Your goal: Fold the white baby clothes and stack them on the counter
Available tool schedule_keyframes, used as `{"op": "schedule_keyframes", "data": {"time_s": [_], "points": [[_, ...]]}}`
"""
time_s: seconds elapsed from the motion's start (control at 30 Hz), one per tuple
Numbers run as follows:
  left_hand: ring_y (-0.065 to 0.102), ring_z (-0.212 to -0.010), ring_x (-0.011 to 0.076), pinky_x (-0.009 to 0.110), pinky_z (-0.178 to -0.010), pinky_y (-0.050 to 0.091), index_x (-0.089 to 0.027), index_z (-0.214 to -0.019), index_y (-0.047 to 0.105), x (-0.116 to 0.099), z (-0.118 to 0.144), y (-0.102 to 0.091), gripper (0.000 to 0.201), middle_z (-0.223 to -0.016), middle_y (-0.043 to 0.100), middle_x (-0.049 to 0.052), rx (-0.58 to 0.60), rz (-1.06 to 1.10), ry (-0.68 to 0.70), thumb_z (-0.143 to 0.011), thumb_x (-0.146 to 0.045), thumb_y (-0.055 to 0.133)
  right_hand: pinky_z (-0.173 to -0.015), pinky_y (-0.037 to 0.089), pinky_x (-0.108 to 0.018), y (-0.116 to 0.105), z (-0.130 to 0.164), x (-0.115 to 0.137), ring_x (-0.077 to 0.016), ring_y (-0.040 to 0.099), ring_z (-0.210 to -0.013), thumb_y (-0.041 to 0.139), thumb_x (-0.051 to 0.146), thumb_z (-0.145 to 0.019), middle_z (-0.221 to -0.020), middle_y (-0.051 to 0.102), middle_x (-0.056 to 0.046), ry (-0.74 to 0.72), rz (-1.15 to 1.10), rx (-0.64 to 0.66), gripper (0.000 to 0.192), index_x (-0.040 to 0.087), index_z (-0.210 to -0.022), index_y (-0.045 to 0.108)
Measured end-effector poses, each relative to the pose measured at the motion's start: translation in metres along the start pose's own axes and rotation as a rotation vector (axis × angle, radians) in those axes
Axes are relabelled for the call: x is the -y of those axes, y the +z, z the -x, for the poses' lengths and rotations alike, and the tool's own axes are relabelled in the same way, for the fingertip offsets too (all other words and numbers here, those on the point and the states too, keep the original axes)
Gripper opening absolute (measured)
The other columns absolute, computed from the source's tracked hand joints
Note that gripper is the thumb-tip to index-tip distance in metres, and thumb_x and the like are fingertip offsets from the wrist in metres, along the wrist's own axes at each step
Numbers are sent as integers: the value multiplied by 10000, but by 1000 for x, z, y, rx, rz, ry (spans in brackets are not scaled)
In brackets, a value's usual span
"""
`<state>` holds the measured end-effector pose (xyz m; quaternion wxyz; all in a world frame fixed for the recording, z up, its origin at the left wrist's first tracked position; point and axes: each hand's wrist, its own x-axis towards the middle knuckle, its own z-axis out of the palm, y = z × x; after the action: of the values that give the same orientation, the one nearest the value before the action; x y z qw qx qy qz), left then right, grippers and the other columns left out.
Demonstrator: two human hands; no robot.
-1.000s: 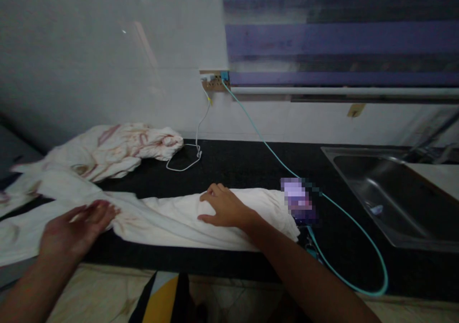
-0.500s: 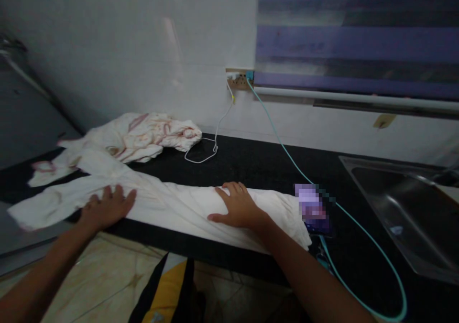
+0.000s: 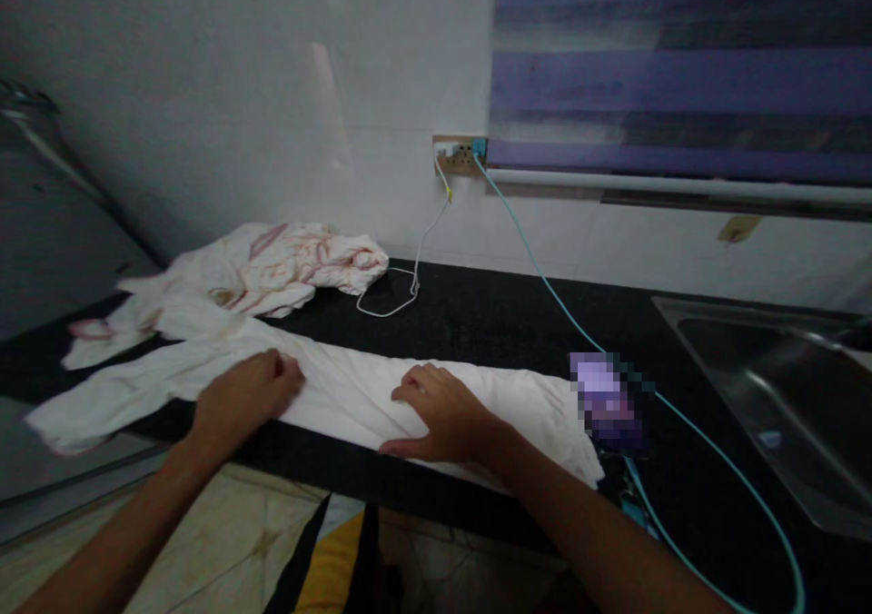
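Note:
A white long-sleeved shirt (image 3: pixel 341 391) lies lengthwise along the black counter, folded into a long band. One sleeve (image 3: pixel 115 391) stretches out to the left, and the hem end at the right is wrinkled. My left hand (image 3: pixel 252 391) is closed on the shirt near the sleeve end, its fingers curled in and their tips hidden. Over the middle of the band rests my right hand (image 3: pixel 450 419), open, with the thumb apart from the slightly bent fingers. A crumpled white garment with pinkish trim (image 3: pixel 272 264) lies behind the shirt at the left.
A purple phone-like thing (image 3: pixel 606 401), pixelated, lies by the shirt's right end on the black counter (image 3: pixel 490 314). A teal cable (image 3: pixel 722 464) loops from the wall socket (image 3: pixel 461 155). A white cable (image 3: pixel 415 278) trails behind. The steel sink (image 3: pixel 783 414) is at the right.
My left hand has moved right along the shirt and curled from spread fingers. My right hand has shifted slightly toward the left and nearer me, still on the shirt. The view has shifted slightly.

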<state>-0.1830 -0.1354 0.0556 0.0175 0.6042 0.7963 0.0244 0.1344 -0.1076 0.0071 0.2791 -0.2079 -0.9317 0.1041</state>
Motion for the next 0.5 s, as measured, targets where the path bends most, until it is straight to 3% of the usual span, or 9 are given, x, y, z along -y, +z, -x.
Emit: {"op": "schedule_keyframes", "data": {"time_s": [0.1,0.2,0.3,0.4,0.5], "points": [[693,-945,324,417,-821,491,-172,-932,711,-24,37,18,676,-959,733,135,85,21,55,-996,-663,251,-853,469,-354,3,-1,3,-229,614,-948,680,658,-907,-1000,685,-69,-17,47,141,477,194,-1016,656],[677,-991,261,373,-921,500,-226,-938,727,-46,64,39,510,-1010,738,86,39,181,441,-1009,-573,360,-744,427,-298,7,-1,2,-182,599,-824,634,404,-992,-880,671,-27,30,82,204,233,202,-877,626],[636,-1115,236,343,-1027,477,-240,-1120,705,-62,72,49,389,-1161,703,73,-29,294,681,-1024,-488,421,-722,405,-273,8,0,2,-161,587,-809,562,331,-1027,-895,666,-22,101,34,84,181,204,-904,601],[618,-1137,225,333,-1050,464,-223,-1163,663,-75,63,50,365,-1191,675,82,-86,354,716,-1041,-455,409,-709,395,-261,6,2,2,-150,573,-774,505,327,-1051,-870,643,-5,135,-52,-21,160,209,-966,573],[644,-1018,248,371,-952,492,-204,-984,670,-85,50,49,431,-1038,692,99,-61,299,662,-1047,-490,354,-711,401,-258,4,3,3,-150,562,-766,460,330,-1060,-856,610,-4,111,-125,-78,168,211,-971,540]]}}
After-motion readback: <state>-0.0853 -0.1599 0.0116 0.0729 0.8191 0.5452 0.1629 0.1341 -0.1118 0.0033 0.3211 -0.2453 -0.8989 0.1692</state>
